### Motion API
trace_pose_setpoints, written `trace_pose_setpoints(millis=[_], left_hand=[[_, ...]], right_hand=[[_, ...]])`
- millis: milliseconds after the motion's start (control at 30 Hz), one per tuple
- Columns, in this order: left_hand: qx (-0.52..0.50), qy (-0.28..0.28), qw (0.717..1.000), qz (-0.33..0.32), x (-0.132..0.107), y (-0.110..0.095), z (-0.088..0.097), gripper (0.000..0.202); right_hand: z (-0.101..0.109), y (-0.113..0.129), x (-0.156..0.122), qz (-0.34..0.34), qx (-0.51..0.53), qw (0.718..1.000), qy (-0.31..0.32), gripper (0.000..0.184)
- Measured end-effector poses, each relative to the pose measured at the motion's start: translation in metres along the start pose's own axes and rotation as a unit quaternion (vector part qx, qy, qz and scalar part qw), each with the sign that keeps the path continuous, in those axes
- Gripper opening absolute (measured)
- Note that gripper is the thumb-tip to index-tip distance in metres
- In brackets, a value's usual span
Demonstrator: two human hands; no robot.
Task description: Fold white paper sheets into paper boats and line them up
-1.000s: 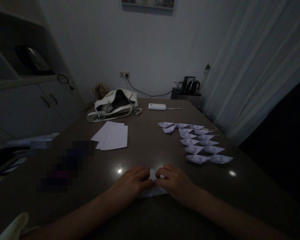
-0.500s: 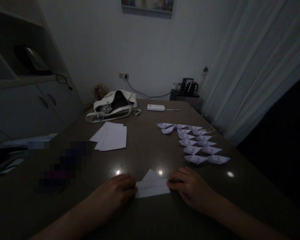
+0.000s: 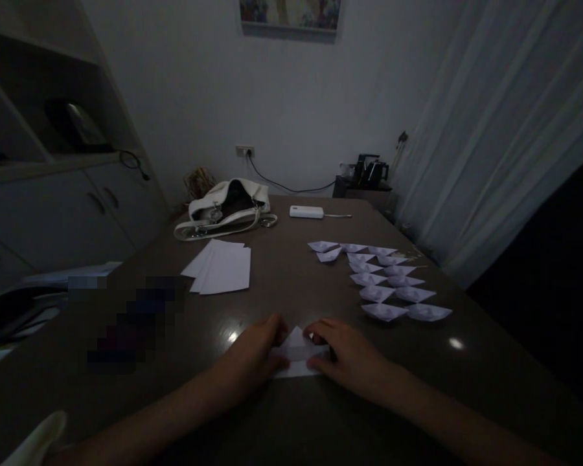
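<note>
A partly folded sheet of white paper (image 3: 298, 353) lies on the dark table in front of me, its peak pointing away and a flat strip along its near edge. My left hand (image 3: 260, 349) grips its left side, thumb on the near strip and fingers by the sloping edge. On the right side my right hand (image 3: 342, 353) holds it the same way, thumb and fingers curved around the fold. My hands cover both ends of the paper. To the right stand several folded paper boats (image 3: 383, 312) in rows.
Loose white sheets (image 3: 226, 268) lie at the left of the table (image 3: 282, 278). Behind them is a white handbag (image 3: 230, 207). A white power bank (image 3: 306, 212) with a short cable lies at the far side. A blurred-out patch (image 3: 131, 327) hides something at the left.
Both hands have moved inward from the paper's outer ends, with thumbs now on the near strip and fingers by the peak. The view has shifted slightly.
</note>
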State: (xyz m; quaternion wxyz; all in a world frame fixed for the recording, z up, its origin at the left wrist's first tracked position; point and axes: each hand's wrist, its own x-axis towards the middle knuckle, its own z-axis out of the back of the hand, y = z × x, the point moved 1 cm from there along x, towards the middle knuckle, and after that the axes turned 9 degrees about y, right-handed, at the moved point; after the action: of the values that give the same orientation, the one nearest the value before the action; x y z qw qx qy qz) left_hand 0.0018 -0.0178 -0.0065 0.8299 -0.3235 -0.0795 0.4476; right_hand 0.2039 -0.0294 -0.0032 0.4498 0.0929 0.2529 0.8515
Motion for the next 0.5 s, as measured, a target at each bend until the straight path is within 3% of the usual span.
trace_pose_setpoints(millis=[100,200,267,367,500], left_hand=[[-0.054,0.013,0.998,0.006,0.003,0.006,0.001,0.035],[-0.078,0.022,0.997,0.004,0.006,0.006,0.005,0.025],[-0.073,0.006,0.997,-0.025,0.005,0.002,0.009,0.014],[-0.025,-0.014,0.994,-0.107,-0.001,-0.006,0.012,0.022],[0.048,0.035,0.991,-0.120,-0.010,-0.005,0.004,0.025]], right_hand=[[0.001,-0.001,0.006,-0.023,0.057,0.998,0.007,0.034],[0.003,-0.002,0.009,-0.025,0.091,0.995,-0.023,0.025],[0.004,-0.003,0.008,0.018,0.083,0.995,-0.048,0.013],[0.002,-0.005,0.003,0.111,0.027,0.992,-0.051,0.021],[-0.007,-0.009,-0.008,0.139,-0.033,0.990,-0.004,0.027]])
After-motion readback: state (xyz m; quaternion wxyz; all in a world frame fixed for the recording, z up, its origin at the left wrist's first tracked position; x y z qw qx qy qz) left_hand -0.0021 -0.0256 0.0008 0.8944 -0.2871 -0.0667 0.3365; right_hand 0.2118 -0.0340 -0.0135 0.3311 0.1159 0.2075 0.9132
